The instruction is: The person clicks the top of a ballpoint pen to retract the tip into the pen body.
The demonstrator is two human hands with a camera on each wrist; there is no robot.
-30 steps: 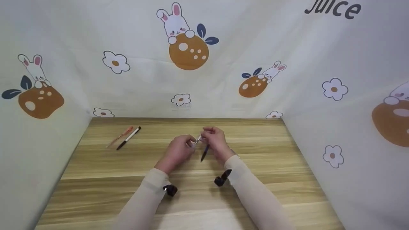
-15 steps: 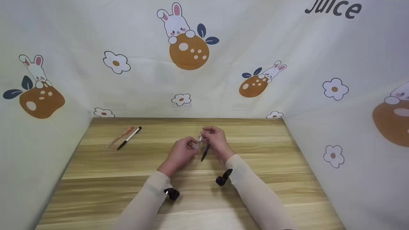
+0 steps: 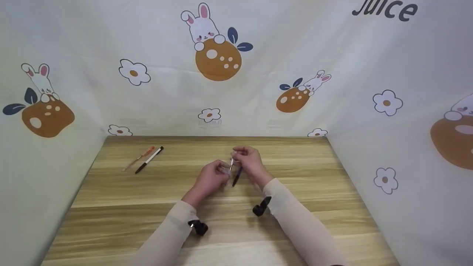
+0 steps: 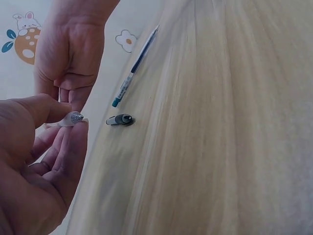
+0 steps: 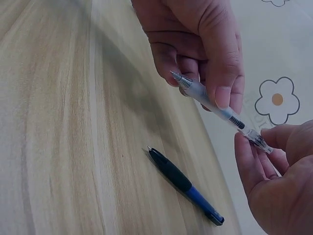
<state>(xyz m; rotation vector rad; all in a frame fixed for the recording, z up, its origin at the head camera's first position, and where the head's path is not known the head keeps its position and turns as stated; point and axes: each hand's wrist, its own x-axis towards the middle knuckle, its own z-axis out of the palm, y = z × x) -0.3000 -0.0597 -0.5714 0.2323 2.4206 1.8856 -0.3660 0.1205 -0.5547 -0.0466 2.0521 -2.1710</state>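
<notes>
My left hand (image 3: 210, 179) pinches the barrel of a white ballpoint pen (image 5: 208, 100) between thumb and fingers, its metal tip projecting past them. Thumb and fingers of my right hand (image 5: 281, 181) grip the pen's clear clip end. The pen is held above the table, slanting from one hand to the other. On the wood just below lies a blue pen with a black grip (image 5: 183, 183), partly covered by my right hand in the head view. A clear pen with a teal end (image 4: 134, 68) also lies on the table in the left wrist view.
An orange pen (image 3: 138, 159) and a white pen with black ends (image 3: 149, 159) lie side by side at the table's back left. Printed cloth walls (image 3: 162, 96) border the wooden table (image 3: 129, 221) at the back and both sides.
My left hand has shifted slightly right and toward my body, and the held pen stands steeper in the head view. My right hand has barely moved; the pens on the table stay put.
</notes>
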